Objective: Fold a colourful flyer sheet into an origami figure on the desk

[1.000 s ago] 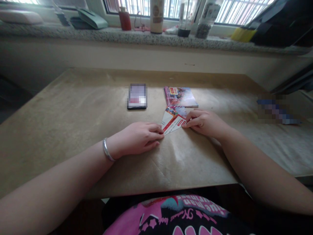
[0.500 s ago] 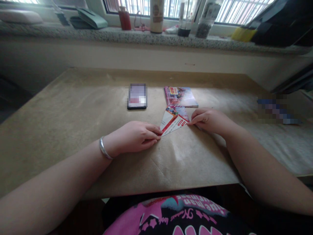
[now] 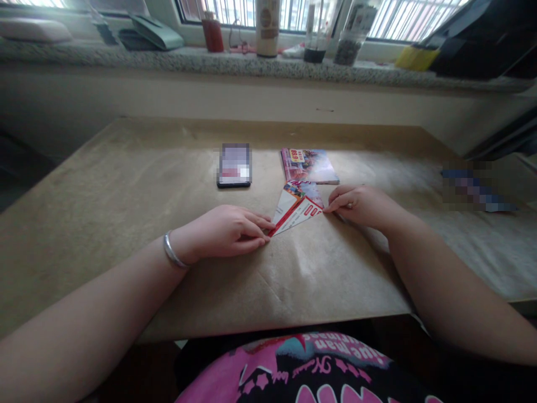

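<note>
A folded printed paper sheet [image 3: 296, 215], white with red bands and a colourful picture part, lies on the brown table between my hands. My left hand [image 3: 230, 230] has its fingertips closed on the paper's lower left point. At the paper's right corner, the pinched fingers of my right hand [image 3: 356, 207] hold the edge. Just beyond the paper rests a stack of colourful printed leaflets [image 3: 312, 166], almost touching its far end. A phone [image 3: 235, 166] with a blurred-out screen lies farther left.
The table [image 3: 126, 224] reaches to the wall below a granite windowsill [image 3: 188, 60]. On the sill stand a red bottle [image 3: 213, 34], a pale cylinder [image 3: 267, 31] and a jar [image 3: 352, 39]. A blurred bluish packet [image 3: 478, 190] lies at the table's right.
My left hand has slid slightly left along the paper's lower left point, showing more of that tip. My right hand stays at the right corner.
</note>
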The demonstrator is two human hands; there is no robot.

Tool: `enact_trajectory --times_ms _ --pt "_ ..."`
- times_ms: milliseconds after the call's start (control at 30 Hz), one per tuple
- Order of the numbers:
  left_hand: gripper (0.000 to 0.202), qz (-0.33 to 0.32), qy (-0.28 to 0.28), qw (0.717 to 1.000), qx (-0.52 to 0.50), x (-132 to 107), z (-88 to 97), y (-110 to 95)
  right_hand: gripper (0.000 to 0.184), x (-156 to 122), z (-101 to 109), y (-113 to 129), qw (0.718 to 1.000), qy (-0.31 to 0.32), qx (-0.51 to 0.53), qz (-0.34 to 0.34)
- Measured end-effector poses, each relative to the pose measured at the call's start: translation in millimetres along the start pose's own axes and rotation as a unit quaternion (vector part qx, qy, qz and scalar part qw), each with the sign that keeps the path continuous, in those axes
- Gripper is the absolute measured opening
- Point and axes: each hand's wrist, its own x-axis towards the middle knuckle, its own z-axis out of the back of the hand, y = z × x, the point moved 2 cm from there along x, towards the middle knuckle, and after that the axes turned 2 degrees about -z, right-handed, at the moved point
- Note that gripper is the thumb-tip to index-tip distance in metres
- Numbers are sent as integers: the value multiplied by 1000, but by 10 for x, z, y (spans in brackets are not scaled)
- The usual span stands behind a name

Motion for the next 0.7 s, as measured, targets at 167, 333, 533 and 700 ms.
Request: enact_trajectory --times_ms 167,333,533,700 --pt "22 9 5 1000 -11 7 26 -9 27 1 -5 13 1000 -5 1 -9" --pt "21 25 5 1000 -18 10 8 22 27 -9 21 23 1000 3 -19 -24" --pt "24 38 -7 999 -22 33 10 25 23 3 57 106 993 -61 -80 -60" --pt "23 103 -32 994 -29 37 -26 52 27 73 27 369 995 -78 8 56"
